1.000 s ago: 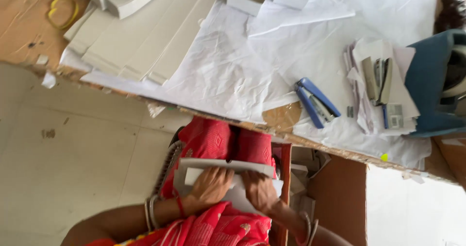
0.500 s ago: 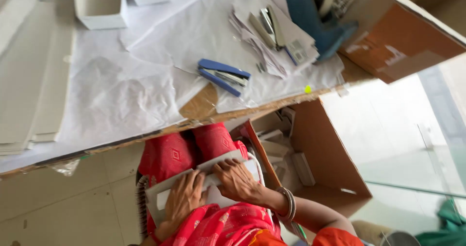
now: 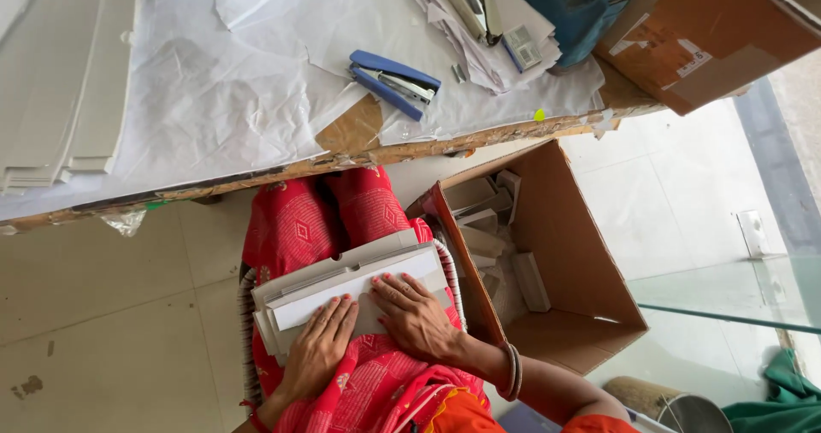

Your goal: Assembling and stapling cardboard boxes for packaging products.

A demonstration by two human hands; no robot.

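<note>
A stack of flat white and grey card pieces (image 3: 342,283) lies across my lap, on red patterned cloth. My left hand (image 3: 318,347) rests flat on the near left part of the stack, fingers spread. My right hand (image 3: 416,313) presses on its near right part, a bangle on the wrist. Neither hand closes around anything. A blue stapler (image 3: 393,82) lies on the white paper covering the table (image 3: 256,176), well beyond both hands.
An open brown cardboard box (image 3: 564,253) with small folded card pieces stands on the floor to my right. Stacked grey card sheets (image 3: 60,100) lie at the table's left. A paper heap (image 3: 487,23) and a blue tool are at the far right.
The view has swung right and tilted, bringing the open box on the floor into sight. Both hands stay on the stack in my lap.
</note>
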